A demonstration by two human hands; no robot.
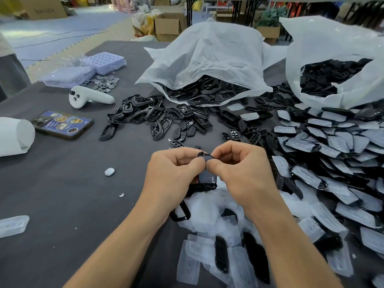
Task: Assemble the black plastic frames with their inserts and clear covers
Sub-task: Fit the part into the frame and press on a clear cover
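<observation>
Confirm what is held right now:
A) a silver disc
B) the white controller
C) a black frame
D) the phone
C: the left grip and right grip both pinch the black frame, while the phone and controller lie apart on the left of the table.

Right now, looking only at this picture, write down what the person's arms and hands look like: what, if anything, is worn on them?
The left hand and the right hand are bare: no gloves, and no rings that show. The left forearm and right forearm are uncovered too, with no sleeve, watch or bracelet in view.
</observation>
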